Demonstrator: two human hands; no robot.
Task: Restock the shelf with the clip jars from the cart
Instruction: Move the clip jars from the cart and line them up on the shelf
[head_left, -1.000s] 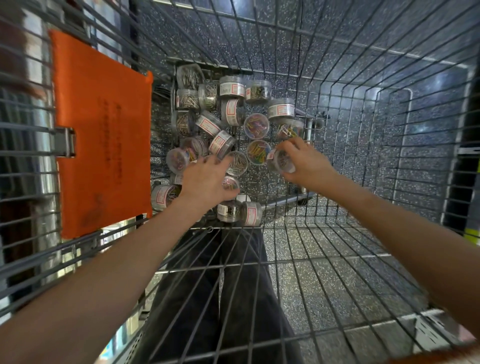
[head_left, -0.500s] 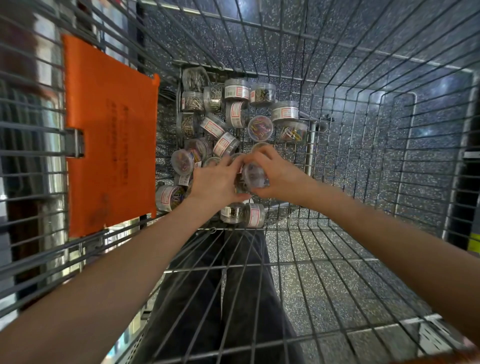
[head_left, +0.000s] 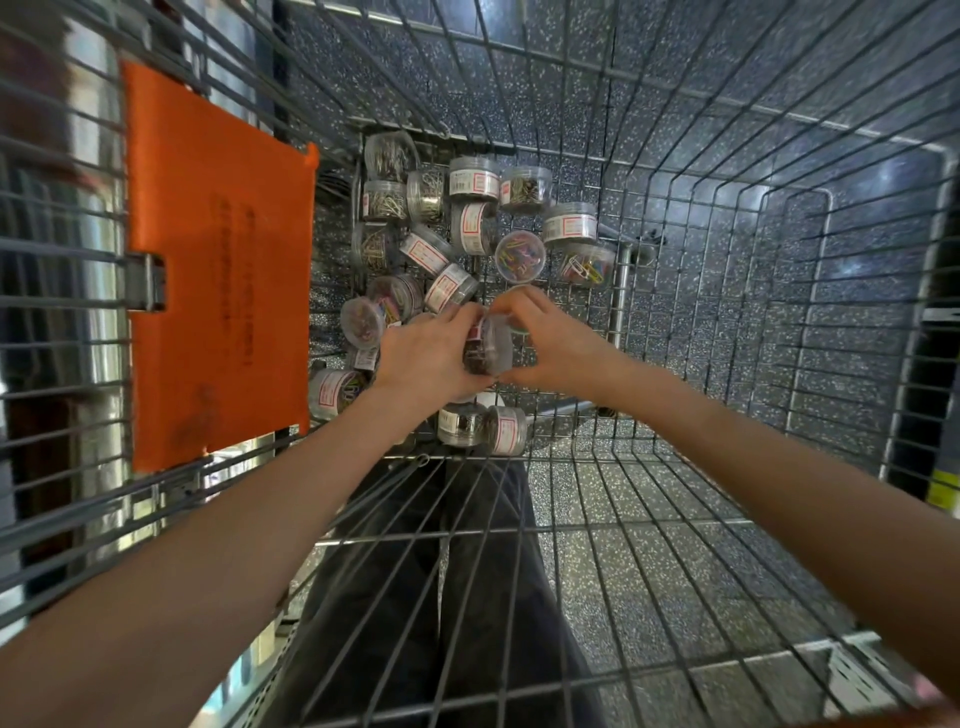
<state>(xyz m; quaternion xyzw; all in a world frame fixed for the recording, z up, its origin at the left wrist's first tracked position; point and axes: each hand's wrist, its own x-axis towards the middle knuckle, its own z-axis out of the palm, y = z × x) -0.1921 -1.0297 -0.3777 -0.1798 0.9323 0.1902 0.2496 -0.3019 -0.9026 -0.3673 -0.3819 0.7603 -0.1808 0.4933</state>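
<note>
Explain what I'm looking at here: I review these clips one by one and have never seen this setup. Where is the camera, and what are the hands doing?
No machine here: a person wears a wide-angle camera on the head, looking down into a wire shopping cart. Both bare forearms reach in from below. On the cart's floor lies a heap of small clear clip jars, some upright, some on their sides, many with red-and-white labels; a few, like the jar of coloured paper clips, show bright contents. The left hand and right hand meet on one held jar, fingers curled round it from both sides. An orange flap hangs on the cart's left wall. The person's dark trousers show through the wires.
</note>
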